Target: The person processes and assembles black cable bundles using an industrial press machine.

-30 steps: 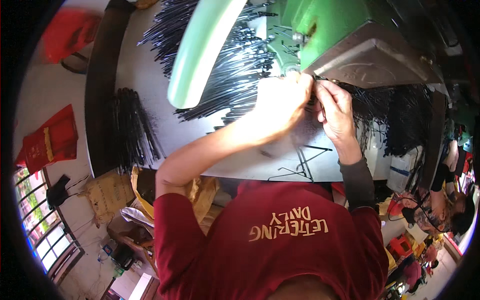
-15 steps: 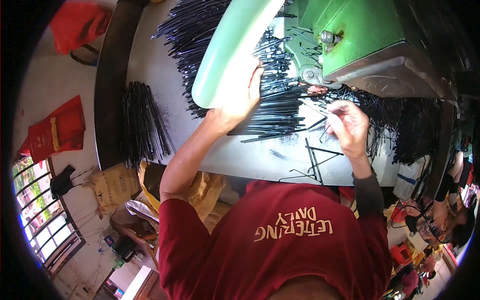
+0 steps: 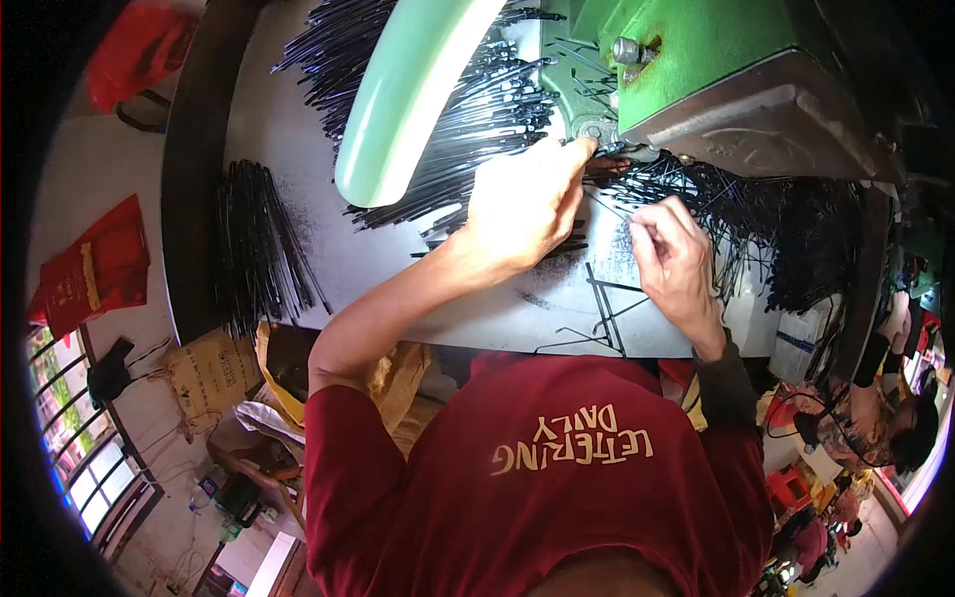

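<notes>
My left hand [image 3: 525, 207] reaches to the green machine [image 3: 731, 70], its fingers closed at the small metal part [image 3: 597, 131] low on its side. Whatever is between those fingertips is hidden. My right hand [image 3: 676, 261] is closed in a pinch on a thin rod [image 3: 610, 206], which points up and left toward the machine. Beyond my left hand spreads a thick row of thin black metal rods [image 3: 502, 99], partly covered by my wrist. A few bent black rods [image 3: 602, 310] lie crossed on the pale table [image 3: 477, 316] near my body.
A pale green lamp [image 3: 383, 119] hangs lit over the rods. Another bundle of black rods [image 3: 259, 244] lies at the table's left end. A tangled heap of rods [image 3: 811, 234] fills the right end. Behind me are sacks [image 3: 214, 373] and a barred window [image 3: 90, 438].
My left hand has moved right, from the row of rods to the machine's metal part. My right hand keeps its pinch nearby. The whole view has shifted slightly left.
</notes>
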A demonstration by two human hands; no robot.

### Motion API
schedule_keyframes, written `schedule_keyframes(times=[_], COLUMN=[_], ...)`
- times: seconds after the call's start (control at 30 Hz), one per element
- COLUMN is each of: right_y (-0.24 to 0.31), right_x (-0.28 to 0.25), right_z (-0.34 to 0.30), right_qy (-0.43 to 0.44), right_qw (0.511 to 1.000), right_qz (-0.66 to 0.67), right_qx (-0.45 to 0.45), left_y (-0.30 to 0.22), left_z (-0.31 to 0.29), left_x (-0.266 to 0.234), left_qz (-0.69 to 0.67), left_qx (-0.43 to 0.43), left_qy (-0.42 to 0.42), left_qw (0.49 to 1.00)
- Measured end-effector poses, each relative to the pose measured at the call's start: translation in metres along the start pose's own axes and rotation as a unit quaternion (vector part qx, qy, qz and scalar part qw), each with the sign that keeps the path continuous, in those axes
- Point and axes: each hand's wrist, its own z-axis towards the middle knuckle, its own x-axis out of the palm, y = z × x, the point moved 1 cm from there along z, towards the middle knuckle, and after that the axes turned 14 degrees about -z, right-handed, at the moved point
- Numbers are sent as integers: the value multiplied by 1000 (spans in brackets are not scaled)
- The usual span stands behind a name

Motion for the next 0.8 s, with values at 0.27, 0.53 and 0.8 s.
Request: schedule_keyframes(times=[0.27, 0.53, 0.8], right_y=[3, 9, 7], right_x=[21, 18, 18], right_z=[19, 23, 22], right_qy=[24, 33, 34], right_qw=[958, 933, 917], right_qz=[263, 316, 352], right_qx=[115, 168, 183], left_y=[-3, -2, -4], left_z=[5, 4, 5], left_x=[1, 0, 5], left_qz=[-28, -46, 26], left_qx=[-78, -82, -37], left_qy=[-17, -19, -8], left_qw=[996, 995, 999])
